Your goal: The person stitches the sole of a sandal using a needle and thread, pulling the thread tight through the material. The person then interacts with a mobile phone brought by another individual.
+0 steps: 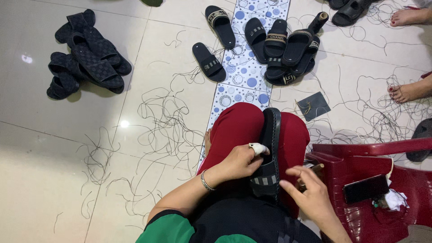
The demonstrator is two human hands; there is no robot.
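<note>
Sitting with knees together in red trousers (240, 128), the person has a black slide sandal (270, 153) stood on edge between the thighs, sole rim up, strap end toward the body. Left hand (238, 162) clamps the sandal from the left side, fingers (257, 150) closed around strap and sole; index finger wears a white tape guard. Right hand (310, 193) hangs just right of the sandal, thumb and forefinger pinched together, other fingers loosely spread; looks like it pinches a needle or thread end, too thin to tell. Silver bracelet (206, 181) on the left wrist.

Step in hand, my read: hand-stitching along the sole edge, mid-stitch with thread drawn out to the right. Next move likely calls for a steady left grip and bringing the pinched tip back to the rim beside the last stitch.

Around: red plastic stool (373, 180) at right, touching the right thigh, with a dark phone (365, 188) and white scraps on it. Loose thread offcuts (166, 117) all over the tiled floor (54, 148). Pile of black slides (281, 49) ahead on the patterned tile strip, two single slides beside it, another heap of dark quilted slides (85, 54) far left. Small dark patch (313, 105) lies near the knee. Another person's bare feet (407, 92) at the right edge.
</note>
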